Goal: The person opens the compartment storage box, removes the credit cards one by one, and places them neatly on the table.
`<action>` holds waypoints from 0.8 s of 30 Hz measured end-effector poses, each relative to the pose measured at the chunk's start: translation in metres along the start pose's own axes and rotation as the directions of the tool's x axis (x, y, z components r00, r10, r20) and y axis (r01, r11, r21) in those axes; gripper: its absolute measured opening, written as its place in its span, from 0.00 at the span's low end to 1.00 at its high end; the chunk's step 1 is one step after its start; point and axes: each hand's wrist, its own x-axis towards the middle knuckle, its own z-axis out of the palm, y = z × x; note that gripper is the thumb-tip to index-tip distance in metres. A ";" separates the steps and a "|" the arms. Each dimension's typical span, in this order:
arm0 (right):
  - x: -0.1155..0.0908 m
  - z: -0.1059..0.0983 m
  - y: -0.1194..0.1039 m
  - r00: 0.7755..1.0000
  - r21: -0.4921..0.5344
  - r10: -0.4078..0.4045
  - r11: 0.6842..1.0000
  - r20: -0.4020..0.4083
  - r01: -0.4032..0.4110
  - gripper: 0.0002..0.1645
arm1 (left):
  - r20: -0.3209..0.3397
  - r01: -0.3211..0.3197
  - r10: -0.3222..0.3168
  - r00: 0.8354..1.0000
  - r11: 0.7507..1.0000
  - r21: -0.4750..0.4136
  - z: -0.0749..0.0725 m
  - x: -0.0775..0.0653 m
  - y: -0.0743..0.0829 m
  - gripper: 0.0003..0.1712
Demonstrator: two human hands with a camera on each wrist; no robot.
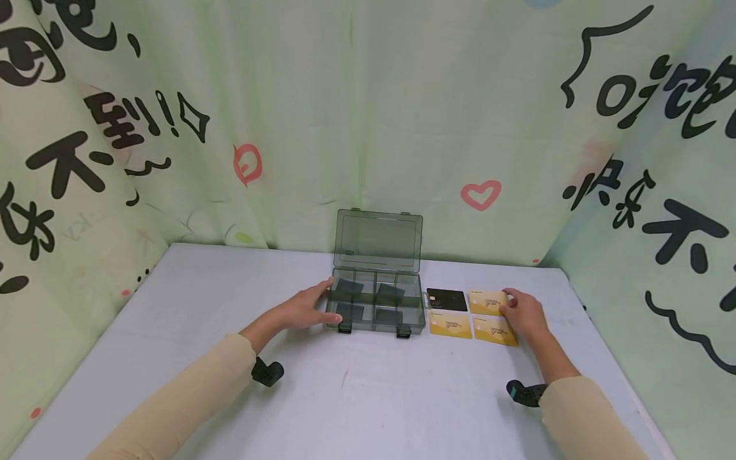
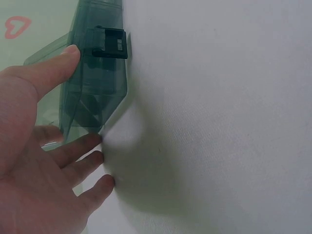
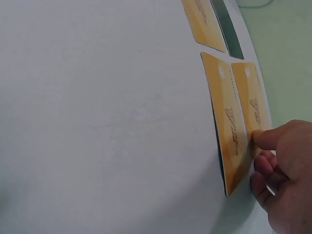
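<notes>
A clear grey plastic compartment box (image 1: 376,327) stands on the table with its lid (image 1: 379,239) raised. Dark flat pieces (image 1: 390,294) lie in its compartments. My left hand (image 1: 305,308) touches the box's left end, fingers spread and thumb (image 2: 66,61) at the front rim near a latch. To the right of the box lie a black card (image 1: 447,299) and three yellow cards, one of them front left (image 1: 450,324) and one front right (image 1: 494,330). My right hand (image 1: 526,313) pinches the right edge of the back right yellow card (image 1: 485,302), its thumb on top and other fingers curled.
A white cloth covers the table (image 1: 368,396). Behind it and along both sides hangs a pale green curtain (image 1: 368,128) with black lettering and red hearts. Black latches (image 1: 404,331) stick out at the box's front. Each wrist wears a black device (image 1: 268,372).
</notes>
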 end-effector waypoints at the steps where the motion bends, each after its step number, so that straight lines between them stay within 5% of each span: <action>1: -0.001 0.001 0.000 1.000 -0.024 -0.017 1.000 -0.003 0.017 0.26 | -0.001 0.000 0.000 1.000 1.000 -0.002 0.000 0.000 0.000 0.54; 5: -0.003 0.002 0.000 0.998 -0.070 -0.067 0.995 -0.018 0.066 0.23 | -0.001 -0.007 0.007 1.000 1.000 -0.006 0.002 0.001 0.001 0.54; 14: -0.006 0.003 0.001 1.000 0.010 -0.001 1.000 -0.024 0.001 0.23 | 0.003 0.000 0.000 1.000 1.000 -0.004 0.003 0.004 -0.001 0.54; 24: -0.017 0.008 -0.023 0.998 0.070 -0.056 0.996 0.004 0.056 0.28 | 0.008 0.001 -0.001 1.000 1.000 0.021 0.001 0.002 -0.010 0.55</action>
